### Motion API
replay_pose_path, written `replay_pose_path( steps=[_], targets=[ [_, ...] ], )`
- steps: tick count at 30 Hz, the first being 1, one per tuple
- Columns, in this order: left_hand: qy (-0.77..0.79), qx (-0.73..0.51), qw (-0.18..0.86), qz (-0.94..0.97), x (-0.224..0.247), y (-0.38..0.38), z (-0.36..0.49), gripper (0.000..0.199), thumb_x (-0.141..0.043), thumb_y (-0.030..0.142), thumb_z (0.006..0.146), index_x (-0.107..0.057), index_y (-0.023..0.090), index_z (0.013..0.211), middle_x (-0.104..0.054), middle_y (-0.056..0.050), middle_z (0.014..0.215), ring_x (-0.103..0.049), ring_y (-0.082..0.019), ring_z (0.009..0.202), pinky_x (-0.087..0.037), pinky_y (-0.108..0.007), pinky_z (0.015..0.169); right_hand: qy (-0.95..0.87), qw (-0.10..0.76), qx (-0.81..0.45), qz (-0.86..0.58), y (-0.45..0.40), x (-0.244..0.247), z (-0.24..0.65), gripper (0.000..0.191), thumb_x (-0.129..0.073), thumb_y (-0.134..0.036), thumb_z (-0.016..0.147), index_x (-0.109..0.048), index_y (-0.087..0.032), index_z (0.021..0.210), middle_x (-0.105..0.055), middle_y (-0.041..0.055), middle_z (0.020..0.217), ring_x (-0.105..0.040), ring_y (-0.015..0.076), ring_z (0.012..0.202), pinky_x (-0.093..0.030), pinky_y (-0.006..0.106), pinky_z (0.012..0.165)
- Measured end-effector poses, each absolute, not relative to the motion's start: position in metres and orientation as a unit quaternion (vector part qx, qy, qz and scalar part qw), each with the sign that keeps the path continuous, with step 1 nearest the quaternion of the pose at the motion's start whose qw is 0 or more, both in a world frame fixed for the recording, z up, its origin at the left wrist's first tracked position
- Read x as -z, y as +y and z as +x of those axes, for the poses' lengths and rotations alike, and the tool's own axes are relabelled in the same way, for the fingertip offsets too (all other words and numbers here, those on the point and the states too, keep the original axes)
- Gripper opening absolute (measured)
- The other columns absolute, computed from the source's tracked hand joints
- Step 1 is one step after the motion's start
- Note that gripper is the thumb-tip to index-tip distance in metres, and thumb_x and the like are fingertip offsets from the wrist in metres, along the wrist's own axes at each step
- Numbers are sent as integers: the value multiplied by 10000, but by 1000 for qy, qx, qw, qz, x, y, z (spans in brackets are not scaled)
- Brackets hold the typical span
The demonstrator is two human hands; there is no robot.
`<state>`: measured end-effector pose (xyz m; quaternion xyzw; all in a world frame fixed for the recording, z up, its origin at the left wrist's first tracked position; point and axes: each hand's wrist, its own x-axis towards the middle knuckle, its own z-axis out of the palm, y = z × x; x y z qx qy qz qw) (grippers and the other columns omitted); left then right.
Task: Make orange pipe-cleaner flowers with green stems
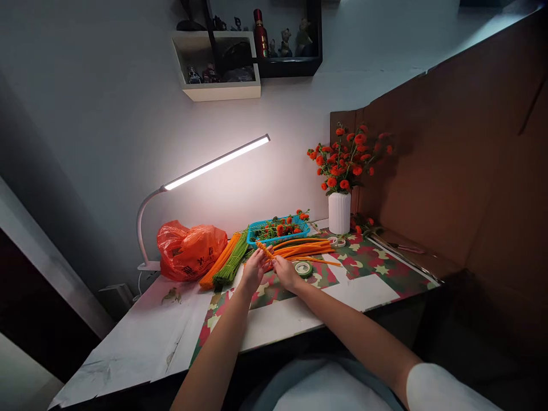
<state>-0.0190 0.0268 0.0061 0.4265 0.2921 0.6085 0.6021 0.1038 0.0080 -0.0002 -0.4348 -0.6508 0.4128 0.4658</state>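
An orange pipe cleaner (264, 249), which looks coiled along part of its length, is held above the table between both hands. The fingers of my left hand (256, 268) are closed around its left part. My right hand (284, 270) pinches its lower right end. Behind the hands lie loose orange pipe cleaners (306, 248), spread to the right. A roll of green floral tape (303, 269) rests flat just right of my right hand. To the left are bundles of orange pipe cleaners (220, 260) and green pipe cleaners (233, 260).
A blue basket (257, 242) holds orange flowers and green stems. Behind it to the right stands a white ribbed vase (339, 213) of orange flowers. A red plastic bag (188, 251) sits by the lamp (218, 162). Pliers (409, 249) lie at the right, beside a cardboard wall (449, 160).
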Motion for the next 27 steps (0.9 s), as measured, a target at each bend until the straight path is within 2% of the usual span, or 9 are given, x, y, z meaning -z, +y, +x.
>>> replay_pose_path(
  steps=[3,5,9,12,15,19,21,23,27],
  targets=[
    [239,-570,649,444,-9,24,-20,339,-688,210,749,-610,165,1076,-630,-139,1211,-589,-245,1118,-495,-316,841,-554,423,-630,-344,9,-7,112,245,-299,-244,927,-354,-198,693,-274,-81,536,-183,73,423,-169,205,438],
    [235,-570,651,443,-9,24,-21,352,-713,201,727,-622,154,1064,-662,-140,1153,-619,-241,1068,-504,-304,813,-530,376,-701,-294,9,-11,118,222,-297,-259,922,-355,-203,715,-214,-98,520,-112,71,412,-138,201,419],
    [269,-606,616,426,-5,26,-22,375,-807,220,616,-665,127,951,-727,-116,941,-684,-219,886,-524,-281,734,-504,319,-773,-217,9,-14,124,189,-333,-282,917,-367,-205,748,-183,-111,512,-74,68,408,-125,185,401],
    [296,-627,587,419,-3,26,-20,394,-840,265,558,-677,116,885,-734,-103,847,-698,-218,798,-535,-293,703,-572,344,-676,-313,10,-12,119,226,-308,-287,931,-375,-203,732,-215,-108,505,-119,67,394,-173,184,400],
    [316,-638,569,412,-2,25,-16,438,-861,301,504,-676,116,856,-733,-93,798,-702,-226,752,-544,-315,689,-615,393,-554,-400,11,-7,108,253,-286,-222,934,-398,-191,710,-338,-75,529,-258,75,415,-256,197,440],
    [325,-656,542,412,0,24,-11,468,-868,350,459,-662,110,804,-732,-96,767,-701,-236,717,-552,-333,669,-654,441,-418,-451,11,2,101,237,-348,-199,935,-506,-163,761,-597,42,773,-527,125,684,-375,226,613],
    [331,-660,534,413,1,25,-9,446,-861,353,470,-657,111,785,-729,-93,756,-700,-233,713,-555,-341,675,-706,406,-282,-508,9,5,100,243,-345,-236,950,-562,-148,886,-654,105,896,-595,180,814,-400,262,686],
    [341,-662,528,409,3,25,-8,390,-850,332,503,-656,116,764,-724,-82,738,-698,-225,707,-558,-342,682,-737,334,-164,-565,6,7,99,282,-314,-253,961,-569,-137,996,-676,143,924,-637,225,846,-416,294,702],
    [364,-663,527,388,8,26,-8,234,-807,257,598,-651,123,710,-707,-59,692,-686,-189,663,-557,-320,683,-748,256,-98,-604,5,10,97,265,-328,-221,946,-554,-143,1062,-686,157,938,-662,245,860,-433,309,711]
  ],
)
